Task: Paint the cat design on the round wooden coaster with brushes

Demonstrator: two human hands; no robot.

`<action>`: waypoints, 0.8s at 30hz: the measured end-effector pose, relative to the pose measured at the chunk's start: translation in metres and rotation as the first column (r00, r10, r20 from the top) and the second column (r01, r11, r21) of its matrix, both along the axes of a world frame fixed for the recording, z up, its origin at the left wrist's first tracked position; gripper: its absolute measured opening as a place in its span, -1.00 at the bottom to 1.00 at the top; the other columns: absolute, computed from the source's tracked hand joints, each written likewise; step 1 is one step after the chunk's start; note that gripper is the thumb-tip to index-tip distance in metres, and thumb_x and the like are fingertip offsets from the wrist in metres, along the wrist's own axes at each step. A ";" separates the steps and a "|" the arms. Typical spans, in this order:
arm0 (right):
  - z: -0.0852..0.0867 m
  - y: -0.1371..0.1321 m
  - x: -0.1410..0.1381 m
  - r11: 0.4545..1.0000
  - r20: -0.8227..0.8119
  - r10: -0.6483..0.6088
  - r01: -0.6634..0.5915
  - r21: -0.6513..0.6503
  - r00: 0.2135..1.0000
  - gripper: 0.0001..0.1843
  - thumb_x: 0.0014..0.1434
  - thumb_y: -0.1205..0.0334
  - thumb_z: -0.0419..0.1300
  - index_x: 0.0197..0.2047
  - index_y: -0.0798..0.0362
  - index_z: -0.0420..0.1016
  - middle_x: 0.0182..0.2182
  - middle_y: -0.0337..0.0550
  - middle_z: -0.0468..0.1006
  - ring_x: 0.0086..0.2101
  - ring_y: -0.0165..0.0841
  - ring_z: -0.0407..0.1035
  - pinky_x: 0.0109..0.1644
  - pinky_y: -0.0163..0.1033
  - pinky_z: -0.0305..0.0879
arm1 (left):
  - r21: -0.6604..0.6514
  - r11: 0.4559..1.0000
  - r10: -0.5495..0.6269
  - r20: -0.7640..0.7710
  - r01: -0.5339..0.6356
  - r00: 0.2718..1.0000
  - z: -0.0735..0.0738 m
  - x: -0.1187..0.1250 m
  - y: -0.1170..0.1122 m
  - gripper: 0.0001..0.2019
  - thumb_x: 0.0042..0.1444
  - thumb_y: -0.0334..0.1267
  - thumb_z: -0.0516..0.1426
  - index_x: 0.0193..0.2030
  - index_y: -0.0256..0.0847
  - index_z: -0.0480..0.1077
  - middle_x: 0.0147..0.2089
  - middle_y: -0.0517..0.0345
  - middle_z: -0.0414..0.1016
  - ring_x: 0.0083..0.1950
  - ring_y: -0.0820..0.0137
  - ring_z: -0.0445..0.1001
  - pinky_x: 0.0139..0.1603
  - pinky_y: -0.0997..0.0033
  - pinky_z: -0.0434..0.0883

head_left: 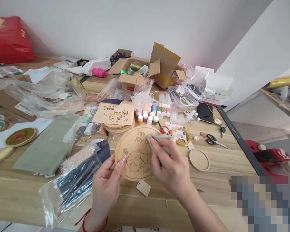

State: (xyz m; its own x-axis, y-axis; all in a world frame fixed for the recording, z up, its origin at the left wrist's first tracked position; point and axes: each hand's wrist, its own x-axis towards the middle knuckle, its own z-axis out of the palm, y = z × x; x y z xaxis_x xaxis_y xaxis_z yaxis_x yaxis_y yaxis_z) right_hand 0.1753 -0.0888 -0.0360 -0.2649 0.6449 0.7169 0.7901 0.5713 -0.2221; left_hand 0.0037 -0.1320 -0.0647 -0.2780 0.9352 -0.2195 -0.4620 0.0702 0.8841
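Observation:
A round wooden plaque (132,143) with an engraved kitten and lettering is held up off the table, tilted toward me. My left hand (108,177) grips its left edge, thumb on the front face. Bunched under the fingers of my right hand (170,161) is a grey-green cloth (165,138), pressed on the plaque's upper right part. The right hand hides some of the engraving. Behind the plaque, a printed card (114,113) with a matching kitten drawing leans on a stack of round wooden pieces (119,128).
Small paint jars (149,120) stand behind the plaque. Scissors (216,141), a shallow round wooden piece (199,160) and gold wire (183,136) lie to the right. Left are a plastic packet (72,183) and green fabric (47,145). An open cardboard box (135,69) sits at the back.

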 end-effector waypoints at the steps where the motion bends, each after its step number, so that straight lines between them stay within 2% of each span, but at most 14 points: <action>1: 0.000 0.000 -0.001 1.000 0.033 0.000 -0.001 0.010 0.999 -0.65 0.23 0.45 0.10 0.07 0.21 0.50 -0.28 0.00 0.52 -0.45 -0.38 0.43 -0.46 -0.29 0.34 | 0.004 1.000 0.001 -0.021 -0.001 1.000 -0.001 0.000 -0.001 -0.56 0.01 -0.15 0.33 0.06 -0.18 0.50 -0.03 -0.01 0.61 -0.04 0.14 0.58 -0.09 0.29 0.57; 7: 0.002 0.000 0.001 0.998 0.107 0.051 -0.048 -0.034 0.993 -0.68 0.24 0.45 0.07 0.02 0.28 0.51 -0.32 -0.01 0.54 -0.47 -0.36 0.42 -0.48 -0.27 0.36 | 0.041 0.999 -0.024 -0.191 0.033 0.981 -0.012 -0.006 -0.007 -0.54 0.10 -0.15 0.27 0.14 -0.18 0.44 0.08 0.00 0.55 0.08 0.14 0.52 0.01 0.33 0.53; 13: -0.004 0.004 0.001 0.987 -0.035 0.076 -0.080 -0.138 0.996 -0.73 0.25 0.44 0.08 -0.04 0.22 0.53 -0.32 -0.02 0.51 -0.42 -0.37 0.45 -0.38 -0.28 0.44 | 0.048 0.998 -0.032 -0.253 0.046 0.967 -0.013 -0.004 -0.007 -0.57 0.12 -0.17 0.25 0.14 -0.16 0.45 0.07 0.03 0.56 0.05 0.18 0.54 0.04 0.36 0.52; 17: -0.015 0.003 0.002 0.982 -0.063 0.140 -0.147 -0.116 0.988 -0.68 0.22 0.45 0.11 0.04 0.17 0.48 -0.28 -0.01 0.51 -0.41 -0.36 0.45 -0.39 -0.27 0.46 | 0.032 0.999 -0.018 -0.260 0.028 0.965 -0.013 -0.003 -0.003 -0.55 0.12 -0.11 0.24 0.15 -0.16 0.44 0.08 0.03 0.55 0.07 0.16 0.52 0.05 0.31 0.52; 20: -0.017 0.002 0.001 0.973 -0.177 0.192 -0.210 -0.093 0.965 -0.63 0.18 0.47 0.15 0.06 0.10 0.48 -0.27 -0.04 0.49 -0.37 -0.36 0.46 -0.34 -0.27 0.48 | 0.020 1.000 -0.003 -0.268 0.009 0.963 -0.013 -0.002 -0.001 -0.52 0.11 -0.10 0.25 0.16 -0.19 0.42 0.07 0.00 0.55 0.06 0.13 0.53 0.03 0.28 0.53; 24: -0.016 0.005 -0.004 0.994 -0.183 0.103 -0.105 -0.002 0.978 -0.54 0.19 0.48 0.15 0.15 0.07 0.44 -0.25 -0.03 0.47 -0.38 -0.37 0.44 -0.31 -0.26 0.47 | 0.029 0.999 -0.026 -0.235 0.034 0.972 -0.013 -0.001 -0.002 -0.51 0.12 -0.12 0.25 0.19 -0.17 0.40 0.08 0.00 0.54 0.05 0.14 0.53 0.00 0.32 0.54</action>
